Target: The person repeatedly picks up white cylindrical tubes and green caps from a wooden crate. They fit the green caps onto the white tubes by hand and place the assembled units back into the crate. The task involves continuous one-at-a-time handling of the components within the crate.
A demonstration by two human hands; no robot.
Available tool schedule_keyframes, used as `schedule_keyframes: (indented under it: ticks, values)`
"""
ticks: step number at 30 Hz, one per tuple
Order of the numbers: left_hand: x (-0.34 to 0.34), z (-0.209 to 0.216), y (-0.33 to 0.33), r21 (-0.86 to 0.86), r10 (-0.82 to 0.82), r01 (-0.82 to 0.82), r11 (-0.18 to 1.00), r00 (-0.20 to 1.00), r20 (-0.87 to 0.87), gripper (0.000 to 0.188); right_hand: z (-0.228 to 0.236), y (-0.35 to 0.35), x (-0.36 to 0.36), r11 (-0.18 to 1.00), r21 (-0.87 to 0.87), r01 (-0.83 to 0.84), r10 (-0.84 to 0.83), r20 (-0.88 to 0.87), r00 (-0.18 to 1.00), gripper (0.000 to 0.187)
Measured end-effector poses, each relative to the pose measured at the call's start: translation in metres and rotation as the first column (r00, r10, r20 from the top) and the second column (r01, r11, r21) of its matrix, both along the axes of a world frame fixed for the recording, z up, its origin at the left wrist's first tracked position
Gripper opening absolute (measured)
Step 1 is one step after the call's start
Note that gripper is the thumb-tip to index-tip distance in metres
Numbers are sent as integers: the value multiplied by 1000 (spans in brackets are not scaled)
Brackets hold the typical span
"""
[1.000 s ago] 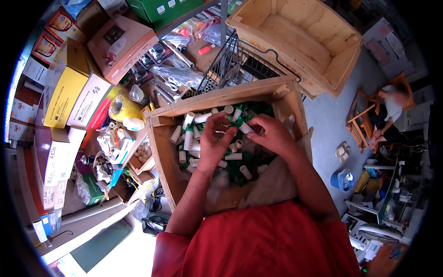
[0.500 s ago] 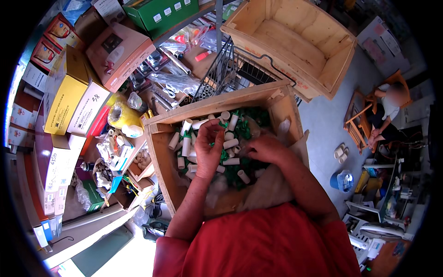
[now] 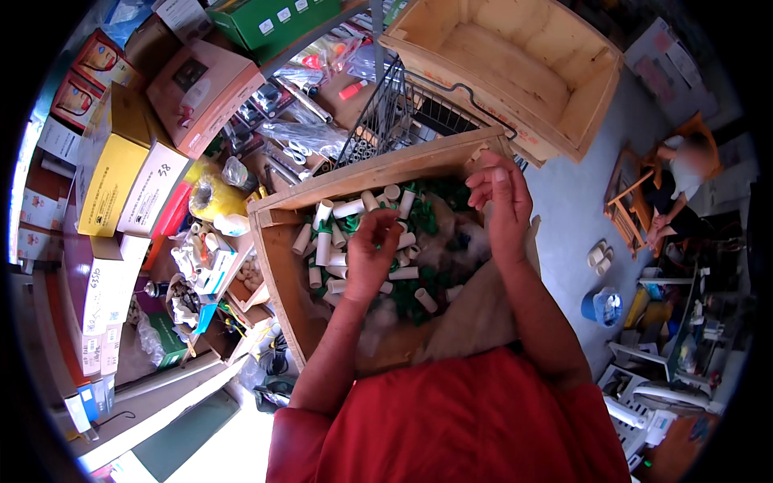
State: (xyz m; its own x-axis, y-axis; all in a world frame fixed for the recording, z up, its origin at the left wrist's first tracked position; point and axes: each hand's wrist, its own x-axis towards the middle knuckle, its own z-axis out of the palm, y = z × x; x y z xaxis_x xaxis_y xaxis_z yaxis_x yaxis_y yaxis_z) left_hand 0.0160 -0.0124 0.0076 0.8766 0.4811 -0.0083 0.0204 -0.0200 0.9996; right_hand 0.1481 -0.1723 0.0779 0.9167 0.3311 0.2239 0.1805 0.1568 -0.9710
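A wooden box (image 3: 272,283) in front of me holds a heap of white plastic tubes (image 3: 324,248) and green plastic pieces (image 3: 420,216); several tubes have green parts at their ends. Over the tubes hovers my left hand (image 3: 373,251), its fingers curled together, and whatever they may hold is hidden. My right hand (image 3: 502,200) is raised by the box's far right corner, fingers loosely stretched and nothing visible in them. Clear plastic film (image 3: 451,249) lies among the pieces at the right. A beige sheet (image 3: 475,318) covers the near right part of the box.
An open wooden crate (image 3: 515,68) stands beyond, beside a black wire basket (image 3: 403,113). Stacked cartons (image 3: 121,161) and a cluttered shelf fill the left. On the right floor are slippers (image 3: 600,258), a blue bucket (image 3: 601,307) and a seated person (image 3: 680,181).
My right hand has risen out of the heap toward the box's far right corner. My left hand has shifted slightly right and its fingers now point down. More film shows.
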Motion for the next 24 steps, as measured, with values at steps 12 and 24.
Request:
schedule_keyframes:
  ticks: [12,24]
  values:
    - [35,-3,-62,711,-357,559,427,827,-435,27,5,-4,3,997,70,40,-31,-123,992,40]
    - [65,-55,-91,899,-262,416,138,890,-372,16,2,-6,4,995,101,20,-6,-137,991,38]
